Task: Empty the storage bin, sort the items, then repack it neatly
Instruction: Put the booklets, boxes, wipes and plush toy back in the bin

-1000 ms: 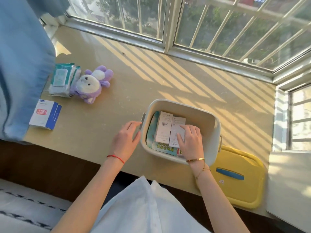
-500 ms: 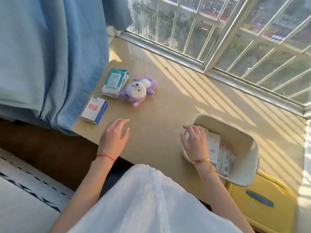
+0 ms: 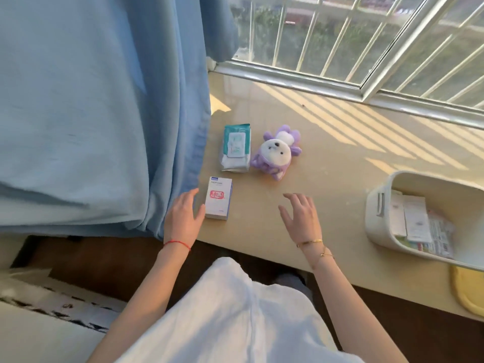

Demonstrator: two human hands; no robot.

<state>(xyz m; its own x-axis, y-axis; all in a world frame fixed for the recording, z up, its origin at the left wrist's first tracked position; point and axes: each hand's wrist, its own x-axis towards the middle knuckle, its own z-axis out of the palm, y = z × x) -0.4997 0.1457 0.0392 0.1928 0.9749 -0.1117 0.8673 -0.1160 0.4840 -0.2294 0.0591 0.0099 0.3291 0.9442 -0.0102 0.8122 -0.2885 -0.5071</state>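
A white box with a red label [image 3: 218,201] lies near the sill's front left edge. My left hand [image 3: 184,218] is beside it on the left, fingers relaxed, thumb close to the box's side. Over bare sill to the box's right hovers my right hand [image 3: 301,217], fingers spread and holding nothing. Behind the box lie a teal wipes pack [image 3: 236,148] and a purple plush toy [image 3: 276,153]. The cream storage bin [image 3: 377,205] stands at the right edge with flat boxes and packets [image 3: 416,224] lying inside it.
A blue curtain [image 3: 104,113] hangs at the left, right next to the white box. The barred window [image 3: 366,40] runs along the back of the beige sill [image 3: 327,158]. A corner of the yellow lid [image 3: 468,294] shows at the lower right.
My right hand left the bin and moved left over the sill. My left hand moved left to the white box. The view swung left, putting the bin at the right edge.
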